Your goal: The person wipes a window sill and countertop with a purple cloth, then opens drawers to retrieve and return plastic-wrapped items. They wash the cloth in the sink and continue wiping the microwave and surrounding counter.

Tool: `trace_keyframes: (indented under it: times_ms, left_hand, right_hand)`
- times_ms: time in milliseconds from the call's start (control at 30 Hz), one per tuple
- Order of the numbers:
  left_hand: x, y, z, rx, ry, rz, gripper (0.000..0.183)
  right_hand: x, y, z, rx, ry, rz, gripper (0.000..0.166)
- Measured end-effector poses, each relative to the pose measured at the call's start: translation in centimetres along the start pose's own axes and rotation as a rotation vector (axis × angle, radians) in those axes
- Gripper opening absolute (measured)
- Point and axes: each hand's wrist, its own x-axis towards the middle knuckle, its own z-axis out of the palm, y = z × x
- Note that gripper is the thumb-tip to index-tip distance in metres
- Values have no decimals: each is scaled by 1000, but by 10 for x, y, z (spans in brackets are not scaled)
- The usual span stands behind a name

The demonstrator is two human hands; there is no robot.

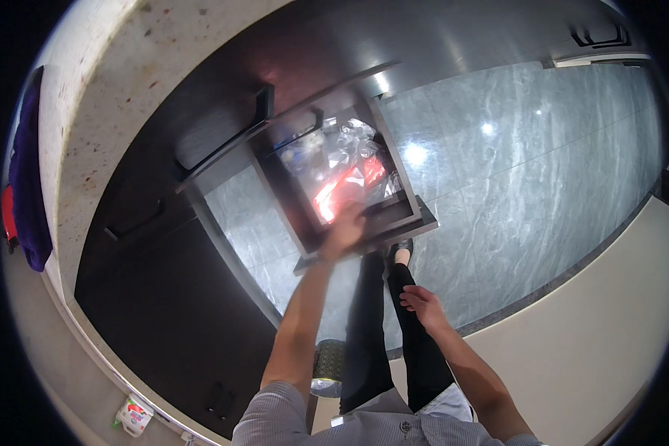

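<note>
A dark drawer (pixel 281 209) is pulled out over the floor, with clear and crinkled plastic packaging (pixel 351 134) inside. A shiny red plastic bag (pixel 334 192) lies among it. My left hand (pixel 343 231) is blurred over the drawer's front, its fingers just short of the red bag or on it; I cannot tell whether it grips anything. My right hand (pixel 425 308) hangs before my right thigh, loosely bent and holding nothing.
Dark cabinet fronts with black bar handles (pixel 265 106) run along the left and far side, under a speckled stone countertop (pixel 128 67). A purple cloth (pixel 28 184) hangs at the left. A patterned bin (pixel 329 359) stands by my left leg. Grey marbled tiles (pixel 513 145) cover the floor.
</note>
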Motion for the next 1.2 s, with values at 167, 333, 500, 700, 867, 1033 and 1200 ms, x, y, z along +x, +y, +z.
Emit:
trace_keyframes:
  times_ms: [167, 333, 500, 700, 867, 1033, 1200]
  left_hand:
    - [2, -39, -42, 210, 245, -298, 32]
    - [30, -50, -38, 456, 499, -211, 42]
    - [91, -42, -29, 448, 317, 126, 52]
    - [65, -78, -9, 297, 4, -178, 41]
    - [-27, -35, -8, 448, 256, -41, 19]
    - [-110, -16, -81, -62, 766, -577, 28]
    - [-125, 23, -105, -161, 653, -416, 20]
  right_hand:
    - [10, 5, 11, -12, 11, -1, 24]
    - [18, 9, 2, 21, 13, -6, 24]
    - [27, 15, -14, -15, 57, -37, 26]
    - [37, 8, -13, 111, 31, -77, 26]
    - [44, -9, -24, 144, 43, -111, 25]
    - [25, -44, -1, 155, 66, -99, 20]
    - [23, -43, 32, 92, -160, -263, 33]
